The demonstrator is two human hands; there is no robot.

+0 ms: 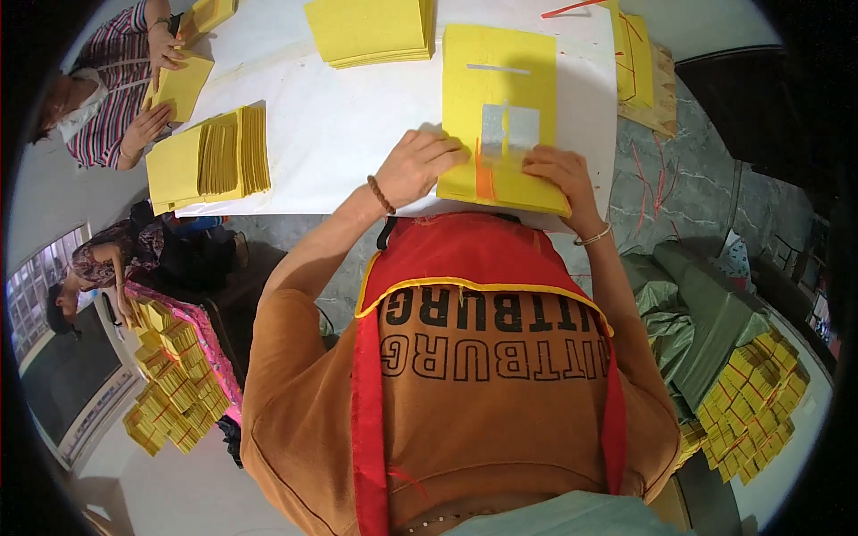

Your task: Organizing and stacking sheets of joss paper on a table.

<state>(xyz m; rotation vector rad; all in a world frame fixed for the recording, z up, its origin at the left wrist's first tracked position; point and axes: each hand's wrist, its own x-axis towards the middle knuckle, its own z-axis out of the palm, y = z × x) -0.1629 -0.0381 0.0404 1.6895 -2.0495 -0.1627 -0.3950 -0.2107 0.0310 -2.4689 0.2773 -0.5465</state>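
Both hands rest on a stack of yellow paper sheets [500,80] that lies on the white tabletop [357,125] just in front of the person's chest. The top sheet carries a silver foil square [509,129] near its middle and an orange stripe [483,179] along its near left part. The left hand [420,165], with a brown bead bracelet at the wrist, lies loosely curled with its fingertips pressing the stack's near left edge, beside the orange stripe. The right hand [556,174], with a thin bangle at the wrist, lies flat with fingers bent on the near right corner. Neither hand encloses anything; both only press on the paper.

Farther back on the tabletop sits another pile of yellow sheets [371,31], and to the left a fanned pile of folded yellow papers [210,161]. At the far left another person's hands [156,89] handle a yellow sheet.

On the floor at the left, bundles of yellow paper [170,375] fill a pink-edged container [214,353], though its shape is hard to make out. At the right, more tied yellow bundles [751,397] are heaped beside green sacks [697,313].
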